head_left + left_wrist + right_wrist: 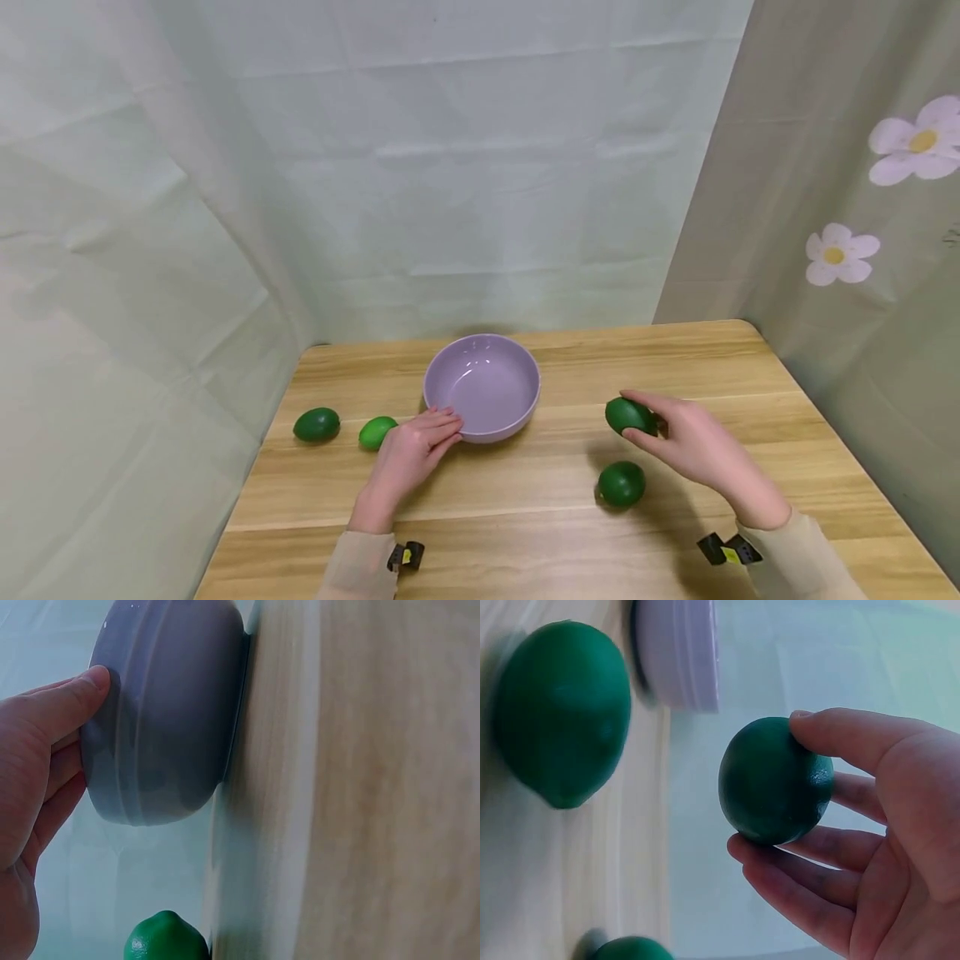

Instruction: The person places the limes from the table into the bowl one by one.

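My right hand (693,442) grips a dark green lime (769,784) between thumb and fingers, raised above the table. Below it, a second dark green lime (621,484) lies on the wood; it looms large at the left of the right wrist view. At the table's middle stands a purple bowl (487,387) with nothing inside. My left hand (412,450) holds the near-left rim of this bowl, thumb against the outer wall (169,712) and fingers over the edge. Close by that hand is a bright green lime (376,432), partly covered by it.
Farther left, another dark green lime (317,425) lies on the wooden table (525,542). Pale curtains (487,167) hang behind the table and on both sides, the right one (847,333) printed with flowers.
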### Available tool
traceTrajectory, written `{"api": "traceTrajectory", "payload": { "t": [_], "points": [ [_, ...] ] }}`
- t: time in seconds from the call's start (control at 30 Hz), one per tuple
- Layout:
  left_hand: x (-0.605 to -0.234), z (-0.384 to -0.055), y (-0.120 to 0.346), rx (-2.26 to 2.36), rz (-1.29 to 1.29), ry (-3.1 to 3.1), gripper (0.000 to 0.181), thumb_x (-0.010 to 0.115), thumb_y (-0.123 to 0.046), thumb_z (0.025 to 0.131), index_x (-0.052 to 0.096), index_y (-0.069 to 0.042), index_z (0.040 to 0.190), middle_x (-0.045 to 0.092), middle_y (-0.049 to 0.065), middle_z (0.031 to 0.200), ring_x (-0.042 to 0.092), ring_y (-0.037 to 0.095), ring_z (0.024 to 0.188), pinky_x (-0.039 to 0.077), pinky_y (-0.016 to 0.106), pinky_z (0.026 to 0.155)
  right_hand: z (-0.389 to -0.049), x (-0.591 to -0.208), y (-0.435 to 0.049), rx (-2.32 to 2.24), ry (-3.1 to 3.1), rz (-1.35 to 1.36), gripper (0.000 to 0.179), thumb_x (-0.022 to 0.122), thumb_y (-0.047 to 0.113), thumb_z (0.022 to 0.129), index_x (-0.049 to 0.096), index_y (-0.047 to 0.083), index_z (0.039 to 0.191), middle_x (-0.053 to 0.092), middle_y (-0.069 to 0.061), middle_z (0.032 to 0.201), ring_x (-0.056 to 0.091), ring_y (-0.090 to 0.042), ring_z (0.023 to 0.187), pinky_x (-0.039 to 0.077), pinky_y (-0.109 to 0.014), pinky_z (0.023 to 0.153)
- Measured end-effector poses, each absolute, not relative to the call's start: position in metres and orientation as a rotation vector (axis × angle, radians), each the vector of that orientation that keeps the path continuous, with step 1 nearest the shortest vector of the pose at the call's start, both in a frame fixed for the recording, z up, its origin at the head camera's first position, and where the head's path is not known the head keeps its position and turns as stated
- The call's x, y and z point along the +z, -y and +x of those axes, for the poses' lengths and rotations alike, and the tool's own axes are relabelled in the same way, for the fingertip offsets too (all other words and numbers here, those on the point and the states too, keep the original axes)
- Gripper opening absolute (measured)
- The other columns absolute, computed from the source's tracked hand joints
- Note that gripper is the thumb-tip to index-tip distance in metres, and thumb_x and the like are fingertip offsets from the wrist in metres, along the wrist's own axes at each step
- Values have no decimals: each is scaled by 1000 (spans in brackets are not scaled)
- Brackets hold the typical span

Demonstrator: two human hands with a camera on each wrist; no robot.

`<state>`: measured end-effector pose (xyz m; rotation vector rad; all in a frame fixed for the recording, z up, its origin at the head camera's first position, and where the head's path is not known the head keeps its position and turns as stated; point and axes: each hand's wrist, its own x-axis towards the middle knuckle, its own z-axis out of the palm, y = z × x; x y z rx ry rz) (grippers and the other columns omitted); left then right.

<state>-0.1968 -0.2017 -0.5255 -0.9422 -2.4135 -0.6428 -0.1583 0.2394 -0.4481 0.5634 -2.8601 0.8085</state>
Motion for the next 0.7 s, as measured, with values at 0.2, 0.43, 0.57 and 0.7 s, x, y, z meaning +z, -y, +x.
{"api": "traceTrajectory", "payload": {
  "t": [0.2,0.43,0.57,0.7],
  "points": [
    [-526,-196,203,-664,-932,2427,26,89,-15,90,85,-11,116,79,7,120,74,24,117,61,43,102,-168,-440,-224,812,2878,615,56,78,41,100,65,18,149,76,-4,125,75,-17,97,65,-39,79],
    [-526,-197,203,-689,-916,2449,27,88,-15,91,85,-14,117,79,5,120,74,23,118,60,43,103,-180,-435,-205,860,2849,691,56,81,36,99,65,18,149,76,-4,127,76,-17,99,67,-39,82],
    [-524,-197,203,-733,-917,2469,26,88,-14,91,84,-11,117,79,7,121,73,24,119,58,45,105,-185,-434,-196,896,2826,736,56,82,33,98,65,16,149,75,-4,129,75,-17,101,67,-38,83],
    [-524,-197,204,-739,-909,2489,27,88,-14,91,84,-11,117,79,8,121,73,24,120,57,46,107,-189,-433,-187,905,2824,758,56,81,34,99,65,17,149,74,-2,130,75,-15,101,67,-37,85]
  ]
}}
